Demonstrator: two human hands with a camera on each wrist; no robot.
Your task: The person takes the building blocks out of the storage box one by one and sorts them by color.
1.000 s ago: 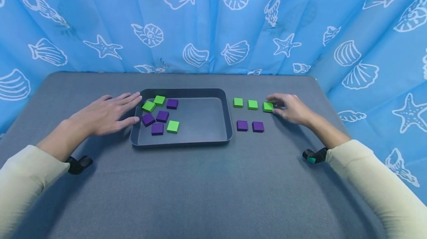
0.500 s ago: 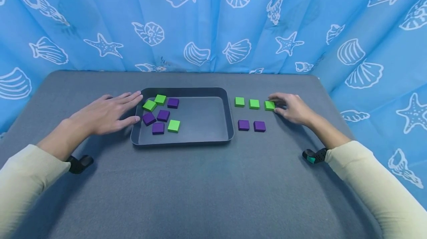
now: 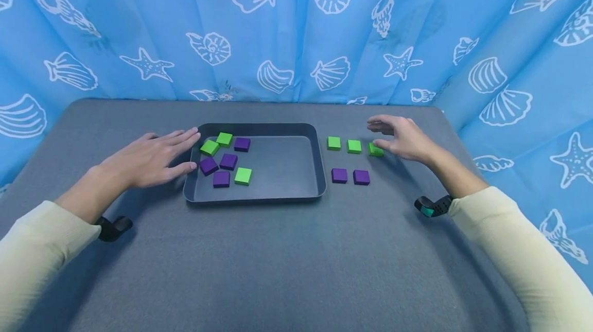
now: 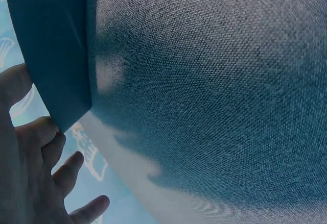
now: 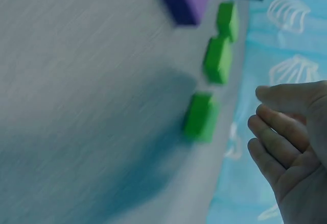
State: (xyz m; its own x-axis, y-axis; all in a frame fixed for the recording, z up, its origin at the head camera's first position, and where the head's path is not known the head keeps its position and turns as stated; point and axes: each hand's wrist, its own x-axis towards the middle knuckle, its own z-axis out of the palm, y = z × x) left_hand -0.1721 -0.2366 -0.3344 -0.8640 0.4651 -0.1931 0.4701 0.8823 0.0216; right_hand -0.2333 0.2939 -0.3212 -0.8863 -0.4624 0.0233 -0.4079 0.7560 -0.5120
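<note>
My left hand (image 3: 145, 159) touches the left rim of a dark grey tray (image 3: 287, 199), its fingers stretched out; in the left wrist view the fingertips meet the tray's wall (image 4: 56, 55). Inside the tray's left part lie green blocks and purple blocks, among them a green block (image 3: 243, 176) and a purple block (image 3: 221, 179). Right of the tray, my right hand (image 3: 403, 139) hovers above the rightmost green block (image 3: 376, 151), holding nothing. In the right wrist view a gap shows between the fingers and that green block (image 5: 201, 117).
Two more green blocks, the left one (image 3: 333, 143) and the middle one (image 3: 354, 146), form a row with the rightmost. Nearer me sit two purple blocks, left (image 3: 339, 175) and right (image 3: 361, 177). A blue shell-patterned curtain (image 3: 296, 28) hangs behind the grey table (image 3: 296, 260).
My right hand has let go of the rightmost green block and lifted up and slightly leftward, fingers parting. The left hand stays at the tray's rim. The view has shifted slightly.
</note>
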